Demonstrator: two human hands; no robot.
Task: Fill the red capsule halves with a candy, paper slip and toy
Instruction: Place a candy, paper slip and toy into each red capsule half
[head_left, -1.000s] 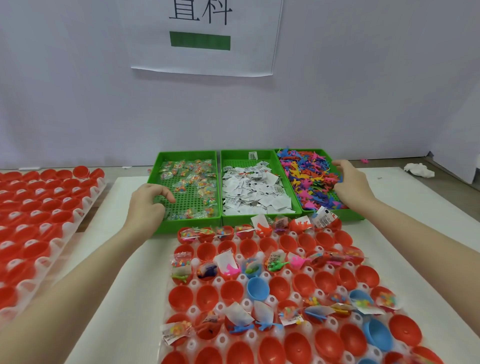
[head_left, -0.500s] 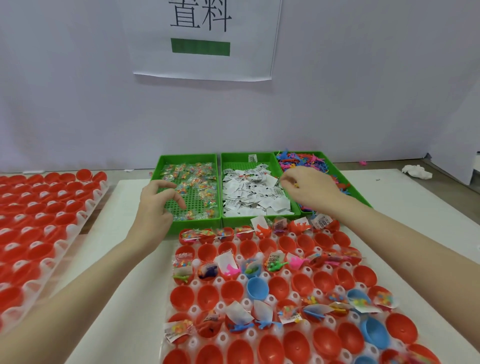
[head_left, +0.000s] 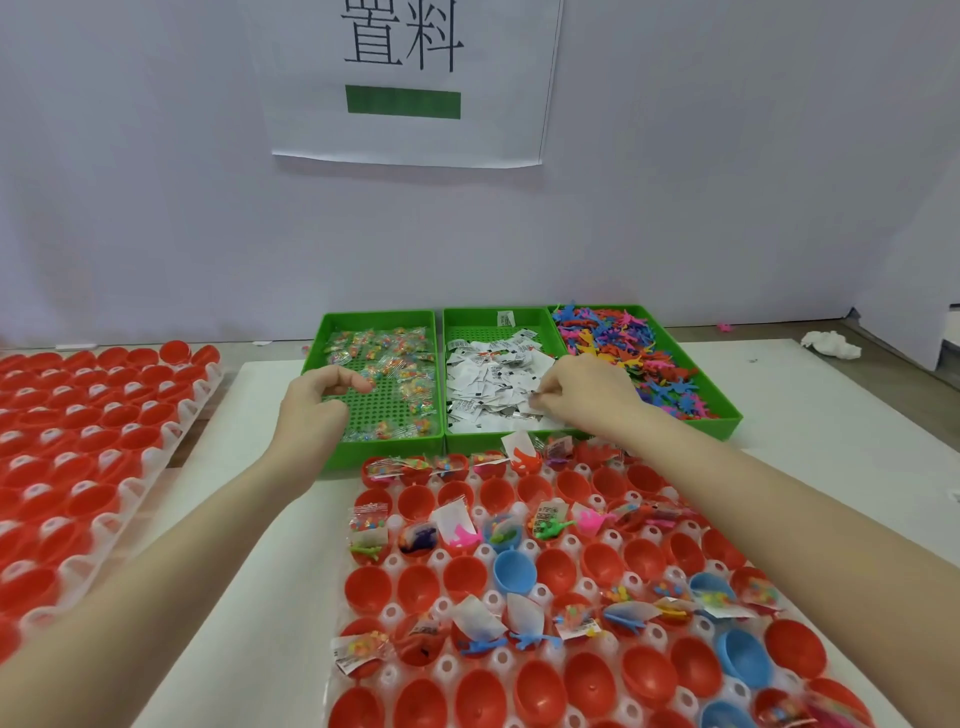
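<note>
A white sheet (head_left: 270, 519) covers the middle of the table (head_left: 883, 358). On it, at the far edge, three green trays stand side by side, touching: the left one (head_left: 332, 332) with candy packets, the middle one (head_left: 467, 322) with paper slips, the right one (head_left: 727, 421) with coloured toys. Just in front lies a clear holder (head_left: 395, 525) of red capsule halves. A second holder of red halves (head_left: 130, 488) lies at the left, and a crumpled tissue (head_left: 830, 344) at the far right
</note>
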